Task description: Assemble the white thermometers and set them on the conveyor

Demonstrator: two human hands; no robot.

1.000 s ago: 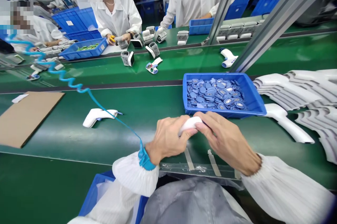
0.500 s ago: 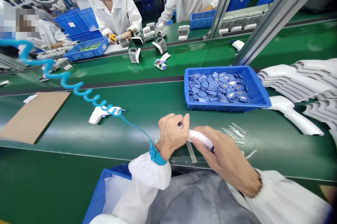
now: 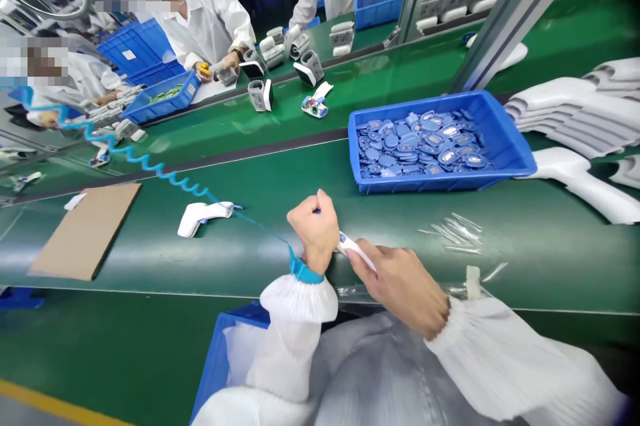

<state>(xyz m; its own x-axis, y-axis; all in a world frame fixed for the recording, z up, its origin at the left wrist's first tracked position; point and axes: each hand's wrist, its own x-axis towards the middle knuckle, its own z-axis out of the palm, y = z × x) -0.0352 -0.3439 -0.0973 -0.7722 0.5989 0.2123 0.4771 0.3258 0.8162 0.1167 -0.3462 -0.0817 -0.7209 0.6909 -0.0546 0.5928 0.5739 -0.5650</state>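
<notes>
My left hand (image 3: 316,223) is closed around the upper end of a white gun-shaped thermometer (image 3: 352,247), hiding most of it. A small dark blue part shows between its fingers. My right hand (image 3: 400,283) grips the white handle lower down, its thumb along the near side. Around my left wrist sits a blue strap (image 3: 305,271) with a coiled blue cord (image 3: 145,161) running off to the left. A similar white thermometer (image 3: 204,214) lies on the green bench (image 3: 280,173) left of my hands.
A blue bin (image 3: 445,181) of small blue parts stands beyond my right hand. White shells (image 3: 575,106) are stacked to its right. Thin clear strips (image 3: 457,234) lie nearer. Cardboard (image 3: 87,229) rests at left. A metal post (image 3: 500,33) rises at right; co-workers sit across the line.
My hands have drawn slightly apart, baring a different stretch of the thermometer's handle between them. The right hand has moved left in view, and the camera view has tilted.
</notes>
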